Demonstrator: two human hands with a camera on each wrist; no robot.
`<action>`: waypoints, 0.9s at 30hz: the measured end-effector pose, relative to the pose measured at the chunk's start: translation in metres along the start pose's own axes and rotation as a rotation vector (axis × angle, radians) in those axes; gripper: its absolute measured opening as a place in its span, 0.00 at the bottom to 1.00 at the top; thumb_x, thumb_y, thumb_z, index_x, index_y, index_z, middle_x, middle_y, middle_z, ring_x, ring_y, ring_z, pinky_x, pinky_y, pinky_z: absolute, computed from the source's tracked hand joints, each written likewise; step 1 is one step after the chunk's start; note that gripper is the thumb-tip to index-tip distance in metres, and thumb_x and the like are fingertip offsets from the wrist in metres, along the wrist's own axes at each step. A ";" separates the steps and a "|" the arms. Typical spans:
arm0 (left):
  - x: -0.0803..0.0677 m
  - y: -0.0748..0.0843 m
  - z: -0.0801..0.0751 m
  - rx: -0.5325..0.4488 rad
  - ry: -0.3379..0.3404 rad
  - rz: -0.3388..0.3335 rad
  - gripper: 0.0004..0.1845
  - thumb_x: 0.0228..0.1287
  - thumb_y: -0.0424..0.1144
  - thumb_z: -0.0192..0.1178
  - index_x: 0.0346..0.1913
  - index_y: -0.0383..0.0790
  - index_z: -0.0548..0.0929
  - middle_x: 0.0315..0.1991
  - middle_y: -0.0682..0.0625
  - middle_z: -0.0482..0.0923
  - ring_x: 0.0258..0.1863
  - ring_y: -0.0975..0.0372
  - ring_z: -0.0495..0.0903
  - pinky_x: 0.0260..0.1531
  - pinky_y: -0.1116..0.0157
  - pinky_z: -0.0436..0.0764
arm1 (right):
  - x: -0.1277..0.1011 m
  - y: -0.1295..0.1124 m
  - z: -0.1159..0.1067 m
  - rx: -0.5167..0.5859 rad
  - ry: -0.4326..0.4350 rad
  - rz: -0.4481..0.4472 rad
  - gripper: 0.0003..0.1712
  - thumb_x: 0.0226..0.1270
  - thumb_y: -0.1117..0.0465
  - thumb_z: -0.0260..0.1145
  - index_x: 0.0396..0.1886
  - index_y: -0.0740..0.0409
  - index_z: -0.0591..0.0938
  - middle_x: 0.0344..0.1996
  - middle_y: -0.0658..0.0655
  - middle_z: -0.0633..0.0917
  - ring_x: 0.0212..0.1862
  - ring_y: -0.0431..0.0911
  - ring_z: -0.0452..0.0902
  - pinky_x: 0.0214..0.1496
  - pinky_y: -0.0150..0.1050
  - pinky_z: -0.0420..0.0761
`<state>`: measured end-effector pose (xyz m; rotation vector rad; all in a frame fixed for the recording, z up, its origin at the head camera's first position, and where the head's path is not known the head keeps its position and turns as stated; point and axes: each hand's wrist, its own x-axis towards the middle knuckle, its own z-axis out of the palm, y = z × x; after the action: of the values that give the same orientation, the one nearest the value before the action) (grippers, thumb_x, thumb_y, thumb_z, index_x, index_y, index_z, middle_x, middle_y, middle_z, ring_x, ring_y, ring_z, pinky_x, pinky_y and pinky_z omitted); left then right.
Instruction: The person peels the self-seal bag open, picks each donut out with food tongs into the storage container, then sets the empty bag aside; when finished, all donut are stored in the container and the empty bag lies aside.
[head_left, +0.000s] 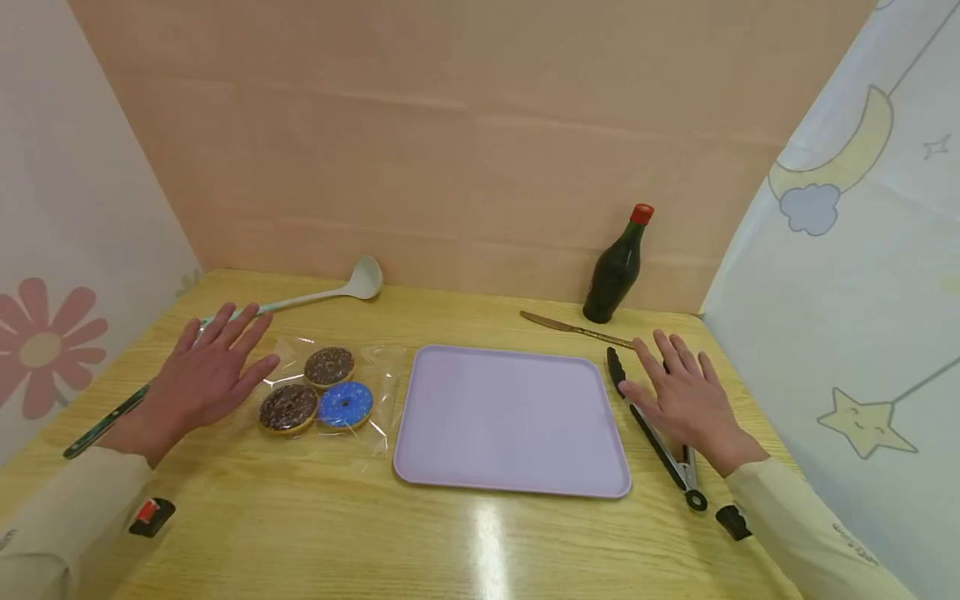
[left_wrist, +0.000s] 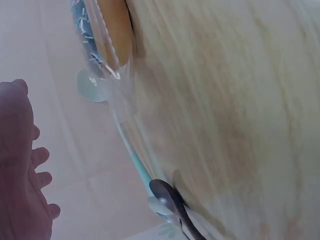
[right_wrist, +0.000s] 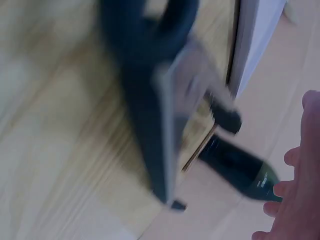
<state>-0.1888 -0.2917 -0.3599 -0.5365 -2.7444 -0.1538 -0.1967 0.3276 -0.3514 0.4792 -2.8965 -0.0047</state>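
My left hand is spread flat with straight fingers at the left edge of a clear bag. The bag holds two chocolate donuts and one blue donut. My right hand is also flat and open, lying over black tongs to the right of a lilac tray. I cannot tell whether it presses on them. The left wrist view shows my left fingers beside the bag. In the blurred right wrist view the tongs lie by the tray's edge.
A pale ladle lies at the back left, its handle running under my left hand. A dark patterned utensil lies near the left edge. A knife and a dark bottle with a red cap sit at the back right. Walls enclose three sides.
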 end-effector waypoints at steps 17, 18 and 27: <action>0.007 0.021 0.030 -0.393 0.241 0.021 0.07 0.55 0.31 0.68 0.37 0.34 0.87 0.30 0.49 0.82 0.28 0.56 0.81 0.26 0.62 0.79 | 0.039 -0.171 0.011 0.169 0.205 -0.485 0.12 0.56 0.56 0.69 0.38 0.56 0.83 0.34 0.51 0.79 0.37 0.45 0.76 0.33 0.40 0.78; 0.007 0.020 0.032 -0.412 0.248 0.028 0.06 0.54 0.31 0.69 0.35 0.35 0.87 0.29 0.51 0.81 0.27 0.58 0.81 0.25 0.65 0.78 | 0.040 -0.183 0.011 0.190 0.191 -0.510 0.11 0.57 0.56 0.69 0.38 0.56 0.83 0.33 0.50 0.79 0.36 0.44 0.76 0.32 0.39 0.77; 0.003 0.016 0.038 -0.467 0.167 -0.002 0.03 0.52 0.31 0.71 0.31 0.38 0.89 0.26 0.56 0.76 0.20 0.68 0.74 0.19 0.69 0.75 | 0.047 -0.269 0.014 0.231 0.058 -0.615 0.12 0.63 0.49 0.67 0.41 0.49 0.85 0.30 0.45 0.75 0.33 0.37 0.70 0.28 0.28 0.72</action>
<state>-0.1972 -0.2689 -0.3939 -0.6063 -2.5424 -0.8143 -0.1575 0.0571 -0.3655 1.3593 -2.5824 0.2458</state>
